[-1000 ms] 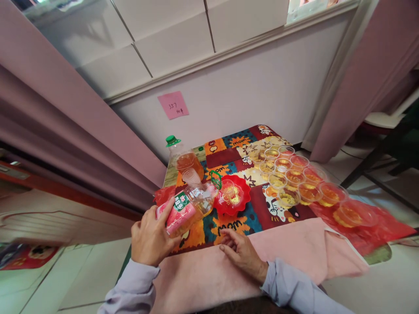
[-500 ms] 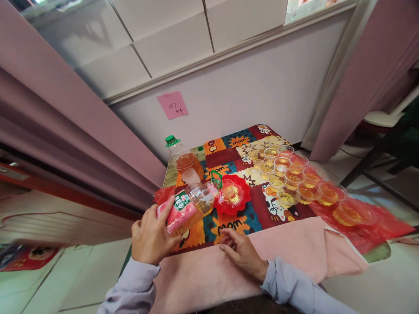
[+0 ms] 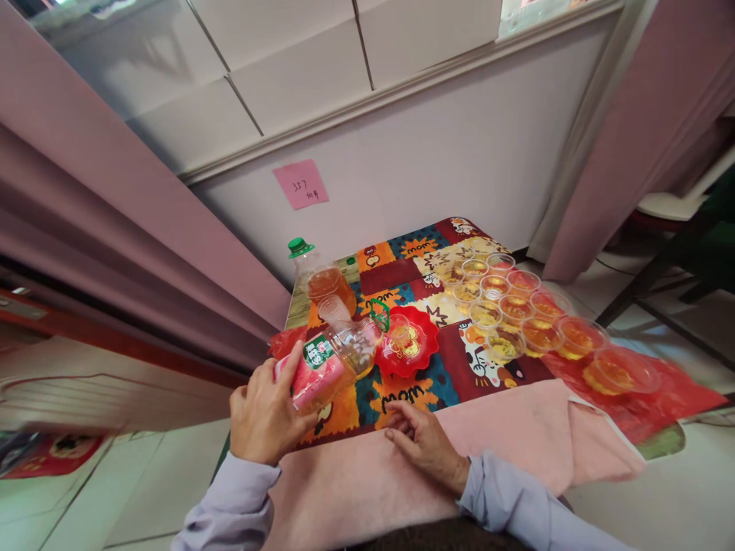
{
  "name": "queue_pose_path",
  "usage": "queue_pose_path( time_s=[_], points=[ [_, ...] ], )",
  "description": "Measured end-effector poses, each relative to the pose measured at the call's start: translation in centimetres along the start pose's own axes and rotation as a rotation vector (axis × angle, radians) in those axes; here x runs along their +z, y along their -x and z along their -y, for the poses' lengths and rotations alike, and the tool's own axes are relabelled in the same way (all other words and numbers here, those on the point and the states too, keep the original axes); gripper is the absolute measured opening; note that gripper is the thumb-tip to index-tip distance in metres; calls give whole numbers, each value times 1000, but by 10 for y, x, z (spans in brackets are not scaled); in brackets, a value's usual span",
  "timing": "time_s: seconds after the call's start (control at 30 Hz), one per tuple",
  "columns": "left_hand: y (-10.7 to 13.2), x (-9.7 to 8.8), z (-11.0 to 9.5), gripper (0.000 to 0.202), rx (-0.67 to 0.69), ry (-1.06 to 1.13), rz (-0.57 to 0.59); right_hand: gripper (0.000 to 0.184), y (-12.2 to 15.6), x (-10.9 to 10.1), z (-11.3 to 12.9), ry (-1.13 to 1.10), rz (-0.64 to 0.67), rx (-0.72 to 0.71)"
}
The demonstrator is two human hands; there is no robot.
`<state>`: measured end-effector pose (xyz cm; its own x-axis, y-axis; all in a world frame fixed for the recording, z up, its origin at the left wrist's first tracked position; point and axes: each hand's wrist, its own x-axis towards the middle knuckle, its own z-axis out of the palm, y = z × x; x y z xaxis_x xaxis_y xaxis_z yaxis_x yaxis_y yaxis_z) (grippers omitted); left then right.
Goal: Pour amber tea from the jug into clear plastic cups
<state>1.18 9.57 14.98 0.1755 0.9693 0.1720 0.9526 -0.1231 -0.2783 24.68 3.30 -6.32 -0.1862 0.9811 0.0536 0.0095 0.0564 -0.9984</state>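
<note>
My left hand (image 3: 265, 417) is wrapped round a juice bottle (image 3: 315, 371) with a pink label, tilted so that its neck points right. The bottle's mouth is at a clear plastic cup (image 3: 400, 334), which stands in a red scalloped dish (image 3: 426, 352). A green plastic loop (image 3: 379, 314) shows by the bottle's neck. Over the near table edge, my right hand (image 3: 426, 445) rests on a pink towel (image 3: 517, 428), its fingers loosely bent and apart, holding nothing. Whether liquid is running into the cup is too small to tell.
Behind the tilted bottle are a large green-capped juice bottle (image 3: 330, 287) and clear nested cups (image 3: 334, 312). Several cups of yellow juice (image 3: 517, 308) stand in rows on the right. A red plastic sheet (image 3: 677, 386) lies under the nearest ones. The wall (image 3: 430, 161) borders the table's far side.
The camera view has shifted very slightly. Both hands, the tilted bottle and the cup stay in practically the same place.
</note>
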Motion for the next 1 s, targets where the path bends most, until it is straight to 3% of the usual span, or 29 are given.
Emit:
queue_pose_path(
  time_s=[1.0],
  points=[
    [2,-3,0,109,-13,12,0,40,0,-1,4,-5,3,9]
  ],
)
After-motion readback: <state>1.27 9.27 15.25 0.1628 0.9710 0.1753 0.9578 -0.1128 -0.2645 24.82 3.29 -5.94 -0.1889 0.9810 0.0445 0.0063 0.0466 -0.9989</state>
